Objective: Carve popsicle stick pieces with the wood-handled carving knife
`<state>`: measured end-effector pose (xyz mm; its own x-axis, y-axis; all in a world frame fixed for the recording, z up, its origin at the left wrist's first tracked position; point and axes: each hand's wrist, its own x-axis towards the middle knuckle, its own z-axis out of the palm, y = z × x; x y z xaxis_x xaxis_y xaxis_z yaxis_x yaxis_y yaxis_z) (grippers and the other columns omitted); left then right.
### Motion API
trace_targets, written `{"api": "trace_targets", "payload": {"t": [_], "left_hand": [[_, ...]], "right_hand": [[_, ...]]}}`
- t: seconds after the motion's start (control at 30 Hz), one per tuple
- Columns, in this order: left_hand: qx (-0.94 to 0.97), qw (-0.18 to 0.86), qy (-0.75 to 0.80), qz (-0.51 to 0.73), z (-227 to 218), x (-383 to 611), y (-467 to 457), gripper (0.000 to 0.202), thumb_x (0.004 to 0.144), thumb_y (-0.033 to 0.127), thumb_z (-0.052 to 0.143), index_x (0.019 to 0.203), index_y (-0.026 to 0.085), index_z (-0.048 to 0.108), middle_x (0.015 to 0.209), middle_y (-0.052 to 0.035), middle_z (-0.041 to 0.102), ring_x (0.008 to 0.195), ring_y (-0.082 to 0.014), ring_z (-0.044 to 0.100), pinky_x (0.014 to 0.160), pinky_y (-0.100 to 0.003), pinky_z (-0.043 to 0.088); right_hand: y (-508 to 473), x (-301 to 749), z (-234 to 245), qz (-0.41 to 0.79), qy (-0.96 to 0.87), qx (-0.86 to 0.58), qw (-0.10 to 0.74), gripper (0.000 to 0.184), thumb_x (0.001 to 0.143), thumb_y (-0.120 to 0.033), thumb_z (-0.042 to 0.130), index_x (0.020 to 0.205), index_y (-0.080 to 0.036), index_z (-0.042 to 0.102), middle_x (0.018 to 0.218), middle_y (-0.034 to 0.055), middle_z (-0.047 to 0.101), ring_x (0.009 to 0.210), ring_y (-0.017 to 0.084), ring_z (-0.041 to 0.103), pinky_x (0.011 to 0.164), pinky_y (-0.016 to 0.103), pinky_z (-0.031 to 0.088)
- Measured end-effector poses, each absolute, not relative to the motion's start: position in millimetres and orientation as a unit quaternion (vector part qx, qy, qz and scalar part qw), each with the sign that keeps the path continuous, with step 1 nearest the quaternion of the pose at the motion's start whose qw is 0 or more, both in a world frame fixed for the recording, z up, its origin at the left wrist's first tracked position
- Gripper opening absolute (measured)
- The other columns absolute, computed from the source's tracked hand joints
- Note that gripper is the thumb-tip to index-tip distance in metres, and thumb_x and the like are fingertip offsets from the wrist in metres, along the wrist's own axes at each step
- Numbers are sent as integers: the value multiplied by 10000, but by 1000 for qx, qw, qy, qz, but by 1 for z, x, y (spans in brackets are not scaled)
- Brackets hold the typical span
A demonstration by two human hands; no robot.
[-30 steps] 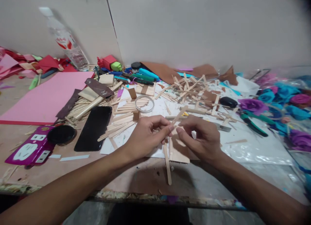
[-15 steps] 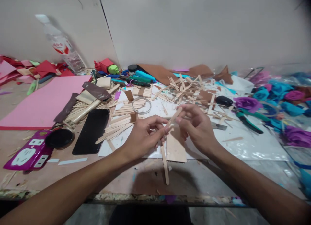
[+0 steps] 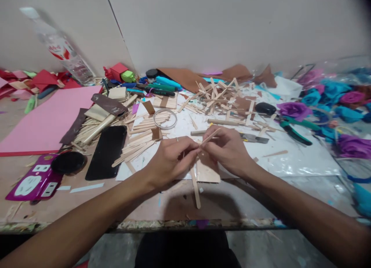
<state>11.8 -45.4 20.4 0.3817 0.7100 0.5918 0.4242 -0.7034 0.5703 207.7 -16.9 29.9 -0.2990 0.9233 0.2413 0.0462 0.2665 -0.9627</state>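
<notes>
Between my two hands a wooden craft stick [image 3: 212,135] slants up to the right. My left hand [image 3: 175,156] pinches its lower end between thumb and fingers. Closed on the same stick from the right, my right hand [image 3: 227,146] grips it with thumb and forefinger. Below the hands lies a flat pale wooden piece [image 3: 208,171] on the table. Another loose stick [image 3: 195,190] sticks out toward me beside it. Behind my right hand is a cutter knife [image 3: 253,138], partly hidden.
Craft sticks lie piled at the back [image 3: 216,98] and left [image 3: 139,148]. A black phone [image 3: 106,152], a roll of tape [image 3: 164,119] and a purple power strip [image 3: 33,179] are on the left. Green-handled pliers [image 3: 295,131] and paper flowers [image 3: 294,110] lie right. A bottle [image 3: 60,50] leans against the wall.
Both hands have drawn closer together on the stick, and my right fingers have curled further round it. The whole view has shifted slightly.
</notes>
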Motion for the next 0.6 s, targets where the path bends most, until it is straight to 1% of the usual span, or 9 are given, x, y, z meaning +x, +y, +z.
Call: {"api": "trace_targets", "payload": {"t": [0.07, 0.13, 0.2, 0.27, 0.37, 0.43, 0.5, 0.6], "left_hand": [[811, 178, 349, 435, 20, 13, -47, 104, 980, 156, 696, 880, 134, 714, 708, 8, 695, 588, -72, 569, 563, -185, 435], [797, 216, 358, 436, 20, 15, -47, 112, 986, 176, 693, 889, 131, 728, 722, -2, 720, 582, -72, 585, 549, -179, 443], [775, 265, 371, 437, 20, 16, -47, 118, 991, 204, 692, 922, 130, 752, 754, -17, 749, 583, -75, 607, 540, -174, 465], [748, 309, 388, 441, 21, 17, -47, 132, 992, 236, 698, 968, 134, 778, 771, -21, 752, 585, -76, 612, 531, -169, 480], [704, 346, 408, 466, 23, 16, -46, 166, 965, 259, 744, 1079, 157, 809, 715, 13, 676, 579, -63, 571, 515, -149, 462], [685, 362, 415, 477, 24, 15, -45, 203, 941, 270, 778, 1115, 174, 821, 685, 30, 623, 572, -53, 536, 502, -138, 434], [674, 380, 422, 472, 26, 13, -45, 202, 929, 284, 792, 1100, 183, 833, 673, 32, 606, 560, -49, 511, 489, -140, 413], [656, 403, 440, 461, 28, 12, -44, 192, 918, 305, 797, 1055, 177, 837, 670, 22, 632, 527, -50, 496, 461, -156, 399]], "right_hand": [[-20, 207, 31, 481, -642, -382, 459, 123, 728, -63, 624, 708, -179, 659, 608, -66, 586, 471, 63, 534, 418, 188, 403], [-23, 207, 32, 516, -618, -387, 449, 113, 744, -85, 628, 754, -198, 628, 550, -95, 558, 381, 73, 519, 356, 191, 406], [-24, 207, 33, 560, -586, -387, 440, 128, 764, -107, 644, 802, -219, 595, 503, -116, 548, 329, 107, 537, 318, 211, 440], [-23, 208, 34, 593, -557, -375, 444, 173, 761, -116, 689, 835, -229, 581, 496, -120, 569, 319, 130, 558, 310, 233, 478], [-17, 209, 35, 625, -519, -341, 473, 214, 739, -119, 760, 865, -215, 616, 586, -93, 659, 326, 103, 544, 324, 230, 496], [-13, 211, 36, 639, -500, -328, 484, 145, 768, -134, 755, 853, -195, 653, 652, -62, 708, 336, 74, 521, 336, 213, 485], [-10, 213, 36, 647, -489, -328, 485, 65, 807, -149, 730, 830, -180, 678, 682, -35, 732, 349, 57, 508, 348, 197, 472], [-9, 215, 37, 653, -480, -333, 482, 48, 820, -152, 734, 819, -176, 693, 669, -28, 731, 356, 51, 503, 355, 183, 458]]}}
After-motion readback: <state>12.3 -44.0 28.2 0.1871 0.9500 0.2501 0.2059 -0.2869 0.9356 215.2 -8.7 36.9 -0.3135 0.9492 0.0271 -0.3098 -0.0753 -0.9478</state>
